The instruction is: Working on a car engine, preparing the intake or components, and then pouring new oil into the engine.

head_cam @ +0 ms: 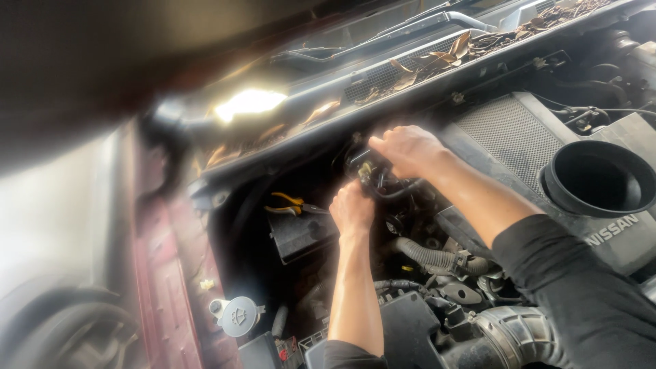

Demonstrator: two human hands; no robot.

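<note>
Working deep in the engine bay, we are clenching our left hand (352,208) around a dark hose (396,191) and gripping a small black part (362,167) above it with our right hand (406,150), fingers curled on it. Both sit far back, under the leaf-strewn cowl (410,68). Yellow-handled pliers (290,203) are lying just left; 1 round intake opening (598,179) is gaping at right.

Two bare hands were in the engine bay, a left hand (352,208) and a right hand (404,150), each on a forearm with a black sleeve pushed up. There was one pair of yellow-handled pliers (292,203), one grey washer-fluid cap (237,316) and one round black intake opening (598,178). One corrugated hose (425,256) showed, and dry leaves (437,58), too many to count, lay along the cowl.
</note>
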